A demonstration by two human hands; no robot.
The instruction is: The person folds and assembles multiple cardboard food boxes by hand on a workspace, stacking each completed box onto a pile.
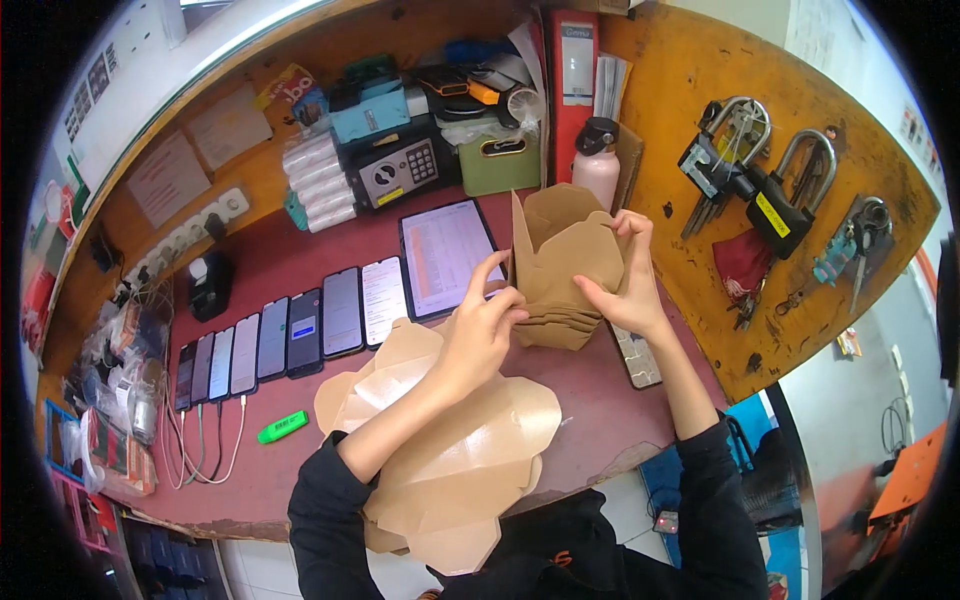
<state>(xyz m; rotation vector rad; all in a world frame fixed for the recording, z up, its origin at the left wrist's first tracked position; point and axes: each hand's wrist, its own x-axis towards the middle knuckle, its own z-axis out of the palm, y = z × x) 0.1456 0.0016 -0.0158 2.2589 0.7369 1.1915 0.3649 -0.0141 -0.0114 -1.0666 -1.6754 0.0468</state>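
Observation:
A brown paper takeaway box point(565, 245) stands upright on the table with its top flaps raised. Several layered folds of the same brown card point(560, 325) show at its lower front. My right hand point(628, 275) grips the box's right side, fingers over the far edge and thumb on the front. At the left edge of the box, my left hand point(485, 325) is closed with bent fingers against the card; part of its grip is hidden. Beneath my left forearm lies a pile of flat, unfolded box blanks point(470, 430), overhanging the table's front edge.
Several phones point(342, 312) and a tablet point(450, 258) lie left of the box. A green highlighter point(283, 427) is near the charging cables. Behind stand a pink bottle point(596, 165), a small safe point(400, 170) and a red binder point(573, 90). Padlocks point(785, 205) hang on the right panel.

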